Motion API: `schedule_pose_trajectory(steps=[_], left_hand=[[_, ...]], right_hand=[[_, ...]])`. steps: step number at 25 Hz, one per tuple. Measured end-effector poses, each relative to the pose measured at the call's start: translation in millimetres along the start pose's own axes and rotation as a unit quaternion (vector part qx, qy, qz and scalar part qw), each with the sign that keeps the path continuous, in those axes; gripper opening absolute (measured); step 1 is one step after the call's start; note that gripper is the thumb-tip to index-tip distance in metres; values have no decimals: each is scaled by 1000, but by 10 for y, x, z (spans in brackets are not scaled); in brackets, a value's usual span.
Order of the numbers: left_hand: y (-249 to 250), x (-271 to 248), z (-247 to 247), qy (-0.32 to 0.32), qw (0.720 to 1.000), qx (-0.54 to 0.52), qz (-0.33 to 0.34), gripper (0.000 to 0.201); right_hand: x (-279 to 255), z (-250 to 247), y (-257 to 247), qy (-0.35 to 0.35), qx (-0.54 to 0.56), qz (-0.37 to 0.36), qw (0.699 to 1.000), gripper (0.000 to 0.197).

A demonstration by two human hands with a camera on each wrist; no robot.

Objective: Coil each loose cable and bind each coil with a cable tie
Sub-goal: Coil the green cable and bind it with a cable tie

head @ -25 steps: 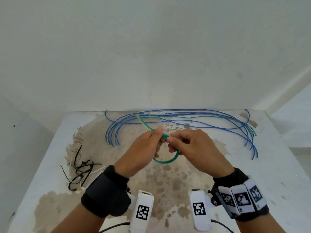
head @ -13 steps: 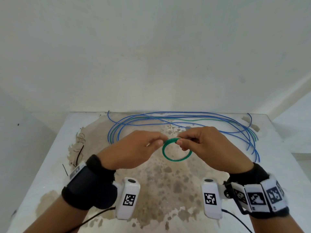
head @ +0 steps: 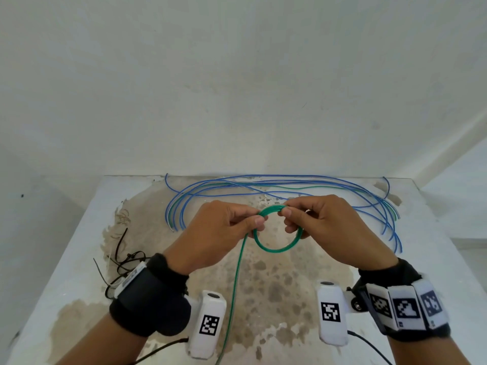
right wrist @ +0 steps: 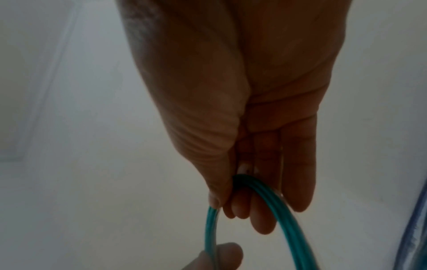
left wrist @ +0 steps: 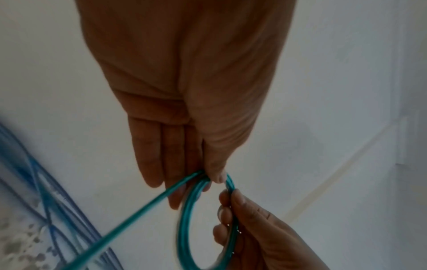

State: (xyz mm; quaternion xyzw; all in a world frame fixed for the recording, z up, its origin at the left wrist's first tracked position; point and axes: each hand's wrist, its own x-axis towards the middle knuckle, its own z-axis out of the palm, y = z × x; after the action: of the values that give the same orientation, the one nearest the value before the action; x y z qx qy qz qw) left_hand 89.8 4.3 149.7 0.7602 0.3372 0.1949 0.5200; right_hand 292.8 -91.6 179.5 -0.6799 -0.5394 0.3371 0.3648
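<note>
Two hands on one green coil [head: 276, 230], held in the air above the table [head: 434, 259].
Left hand [head: 218, 233] pinches the coil's left side, right hand [head: 329, 227] pinches its top and right side; one loose green tail [head: 234, 293] drops toward the near table edge. Left wrist view shows several turns stacked in the coil [left wrist: 184, 228], exact count unclear; right wrist view shows the thumb and fingers clamped over the strands [right wrist: 277, 201]. Only the head view shows the rest: a bundle of loose blue cables [head: 263, 185] at the far edge, at least one green strand among them, and a pile of black cable ties [head: 123, 262] left of the left wrist.
</note>
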Motion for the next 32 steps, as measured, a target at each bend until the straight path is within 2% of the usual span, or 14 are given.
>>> schedule_pose_trajectory(steps=[3,6,10,15,18,21,25,28,32], left_hand=[[7,15,-2,1,1000,-13,-9,15],[50,24,6,3,997,-68,-22,11],[68,47,-19,23,995,-92,-28,13],[80,36,-69,-44,987,-139,-75,13],[69,43,-94,-11,982,-169,-80,12],[47,49,-100,12,972,-212,-106,15],[8,51,-70,13,951,-280,-132,32],[14,57,-64,19,952,-269,-144,27],[22,59,-60,17,951,-272,-147,32]], right_hand=[[10,21,4,6,29,13,999,14],[22,50,10,7,55,28,998,13],[51,66,2,-20,147,68,987,18],[83,113,47,6,200,88,976,15],[75,152,72,-2,235,103,967,20],[72,170,100,-9,247,105,963,22],[87,209,81,-2,266,109,958,25],[116,235,54,11,272,102,957,37],[182,296,55,31,250,91,963,25]])
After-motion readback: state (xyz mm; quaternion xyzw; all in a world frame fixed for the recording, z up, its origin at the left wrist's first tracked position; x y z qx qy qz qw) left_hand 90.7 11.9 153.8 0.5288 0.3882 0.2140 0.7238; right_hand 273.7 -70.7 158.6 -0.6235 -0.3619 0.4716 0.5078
